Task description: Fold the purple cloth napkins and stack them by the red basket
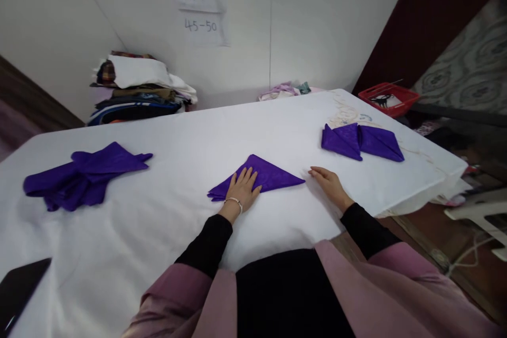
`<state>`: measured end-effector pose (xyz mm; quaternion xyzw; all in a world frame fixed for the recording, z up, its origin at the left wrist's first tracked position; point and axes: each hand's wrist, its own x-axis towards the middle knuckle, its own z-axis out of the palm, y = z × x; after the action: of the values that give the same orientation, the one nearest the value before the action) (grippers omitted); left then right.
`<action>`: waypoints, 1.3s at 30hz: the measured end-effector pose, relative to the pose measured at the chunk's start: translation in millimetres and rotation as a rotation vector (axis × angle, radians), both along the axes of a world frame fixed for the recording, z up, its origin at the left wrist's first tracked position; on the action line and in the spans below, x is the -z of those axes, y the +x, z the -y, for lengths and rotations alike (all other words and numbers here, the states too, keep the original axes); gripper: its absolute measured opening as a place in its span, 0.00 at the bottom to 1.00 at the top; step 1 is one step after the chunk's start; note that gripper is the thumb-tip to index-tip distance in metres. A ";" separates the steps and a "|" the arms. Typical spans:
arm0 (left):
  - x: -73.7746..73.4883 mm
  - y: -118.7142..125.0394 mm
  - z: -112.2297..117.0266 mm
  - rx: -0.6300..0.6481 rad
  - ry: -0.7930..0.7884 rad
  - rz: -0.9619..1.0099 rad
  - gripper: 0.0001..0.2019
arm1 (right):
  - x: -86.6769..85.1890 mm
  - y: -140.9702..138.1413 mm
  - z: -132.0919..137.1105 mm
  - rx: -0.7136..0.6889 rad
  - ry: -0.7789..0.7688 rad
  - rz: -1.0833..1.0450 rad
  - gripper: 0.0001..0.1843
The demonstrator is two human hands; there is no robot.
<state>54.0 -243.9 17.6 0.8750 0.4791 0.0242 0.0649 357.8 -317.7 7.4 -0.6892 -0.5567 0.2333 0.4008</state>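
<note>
A purple cloth napkin (273, 173) lies folded into a triangle in the middle of the white-covered table (166, 264). Flat on its left part rests my left hand (243, 190), fingers spread, a bracelet at the wrist. Just right of the napkin's pointed right corner is my right hand (328, 184), apart from the cloth. Its thumb and fingertips come close together, and whether anything is between them is too small to make out. Two folded purple napkins (362, 141) lie at the right. Toward the left is a loose heap of purple napkins (87, 174).
Folded clothes (138, 87) are piled behind the table at the left. A red basket (388, 99) with dark items stands past the far right corner. A dark flat object (21, 293) lies at the near left. Paper signs (204, 26) hang on the wall.
</note>
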 end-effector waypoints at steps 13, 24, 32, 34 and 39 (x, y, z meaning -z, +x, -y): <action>-3.8 -2.6 -2.4 0.018 -0.030 -0.001 0.34 | -18.5 -25.2 3.4 -0.196 0.005 0.303 0.13; -3.9 -3.3 -2.1 0.029 -0.027 0.010 0.35 | -10.0 -34.2 8.5 -0.115 0.036 0.509 0.14; -3.8 -6.3 -0.7 0.037 -0.001 0.032 0.34 | -13.2 -40.2 10.6 -0.066 0.007 0.648 0.14; -2.4 -6.9 -2.1 0.039 0.012 0.028 0.33 | -14.0 -42.3 11.0 -0.057 -0.026 0.699 0.15; -0.2 -7.8 -5.2 0.043 0.033 0.026 0.32 | -14.4 -45.4 10.4 -0.033 -0.054 0.762 0.16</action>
<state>46.3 -238.7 17.7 0.8857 0.4588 0.0420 0.0572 312.3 -328.1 21.8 -0.7276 -0.6707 -0.0188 0.1431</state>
